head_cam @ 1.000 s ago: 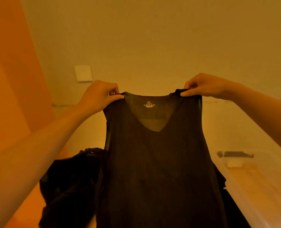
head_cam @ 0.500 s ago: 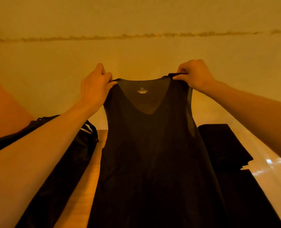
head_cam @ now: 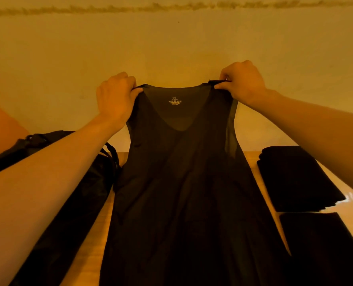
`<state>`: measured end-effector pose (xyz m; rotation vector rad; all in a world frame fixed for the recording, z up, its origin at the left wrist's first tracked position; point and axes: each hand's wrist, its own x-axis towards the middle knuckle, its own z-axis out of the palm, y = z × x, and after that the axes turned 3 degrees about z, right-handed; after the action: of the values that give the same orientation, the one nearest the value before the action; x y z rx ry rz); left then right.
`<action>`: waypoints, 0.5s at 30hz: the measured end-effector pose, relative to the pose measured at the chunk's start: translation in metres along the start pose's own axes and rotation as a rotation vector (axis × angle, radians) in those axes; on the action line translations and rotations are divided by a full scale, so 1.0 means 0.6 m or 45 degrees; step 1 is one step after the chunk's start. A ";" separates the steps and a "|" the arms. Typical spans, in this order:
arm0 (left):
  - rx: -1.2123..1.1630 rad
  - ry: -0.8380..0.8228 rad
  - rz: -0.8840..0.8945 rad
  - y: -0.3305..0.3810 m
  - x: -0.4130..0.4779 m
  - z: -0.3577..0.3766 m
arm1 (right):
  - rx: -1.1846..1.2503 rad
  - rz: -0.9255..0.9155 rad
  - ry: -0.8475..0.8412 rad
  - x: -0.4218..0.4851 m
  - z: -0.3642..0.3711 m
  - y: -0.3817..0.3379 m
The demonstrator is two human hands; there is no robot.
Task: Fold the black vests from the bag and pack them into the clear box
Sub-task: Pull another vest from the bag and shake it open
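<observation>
Dead center of frame: black vest [head_cam: 181,182] pinched at both shoulder straps, left hand [head_cam: 114,100] gripping one, right hand [head_cam: 243,83] the other. Dropped lower than a second ago, so lower half now draping onto the surface [head_cam: 99,240]. Looks ready for laying flat and folding. Bag [head_cam: 88,182] at left, folded vests [head_cam: 295,178] stacked at right. Can't make out the clear box.

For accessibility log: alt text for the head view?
The left hand and right hand each pinch a shoulder strap of a black vest, holding it up before a wall. On the table, a black bag lies to its left, folded black vests to its right.
</observation>
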<state>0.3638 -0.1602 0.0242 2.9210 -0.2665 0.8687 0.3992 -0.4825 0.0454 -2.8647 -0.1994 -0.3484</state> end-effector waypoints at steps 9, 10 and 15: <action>-0.024 -0.154 -0.171 0.012 0.003 0.037 | -0.053 0.128 -0.088 0.011 0.024 0.002; -0.079 -0.195 -0.195 0.020 -0.008 0.040 | -0.074 0.127 -0.124 0.001 0.025 -0.003; -0.493 -0.302 -0.080 0.123 -0.164 0.008 | 0.065 0.019 -0.127 -0.130 0.037 -0.056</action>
<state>0.2713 -0.2190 -0.0315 2.6449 -0.3159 0.4034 0.3237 -0.4523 0.0124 -2.8336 -0.2027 -0.1945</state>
